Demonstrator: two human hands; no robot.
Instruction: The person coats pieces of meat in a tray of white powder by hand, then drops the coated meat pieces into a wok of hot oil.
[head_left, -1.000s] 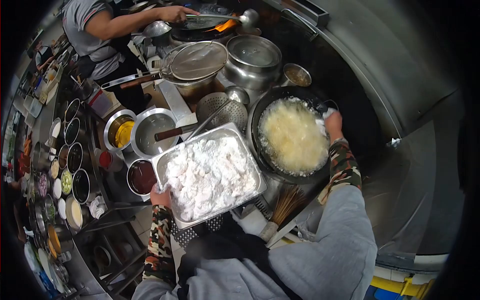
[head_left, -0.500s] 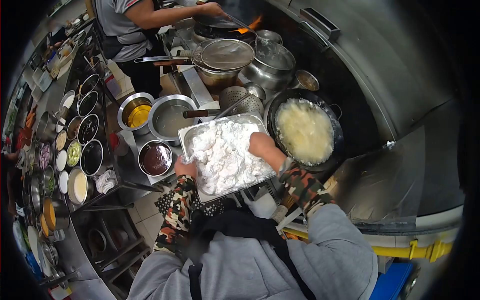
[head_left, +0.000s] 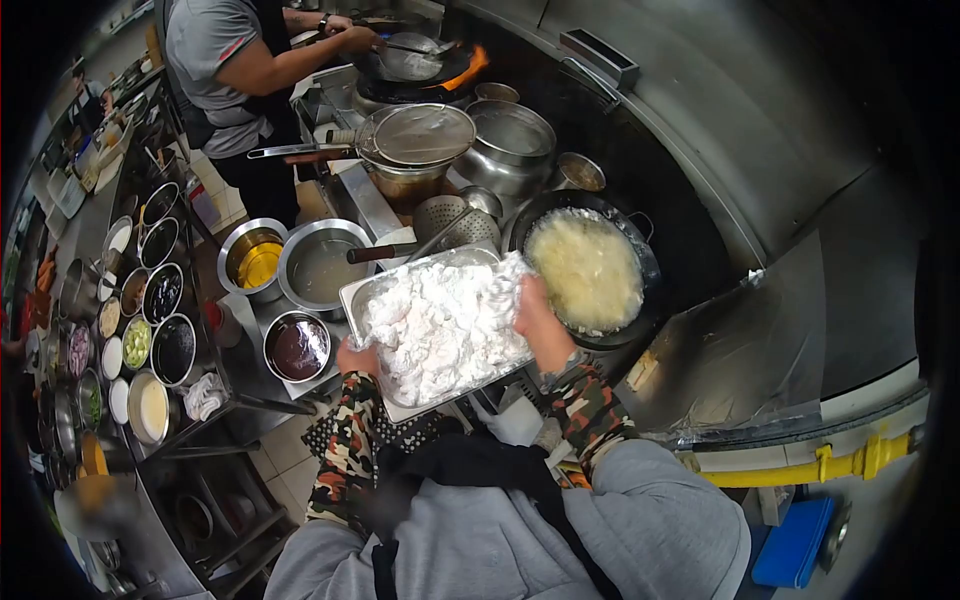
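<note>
Tray [head_left: 475, 256] of floury lumps [head_left: 440, 325] has its eight-o'clock rim clamped in the left hand [head_left: 357, 357], whose fingers underneath are hidden; a slack grip might let it tip. At three o'clock the right hand [head_left: 538, 310] meets the lumps, though I cannot tell whether it is closed on any. Beyond, at two o'clock, the wok [head_left: 650, 275] looks likely to spit on that hand if lumps fall in hard, its bottom masked by pale froth [head_left: 583, 265].
</note>
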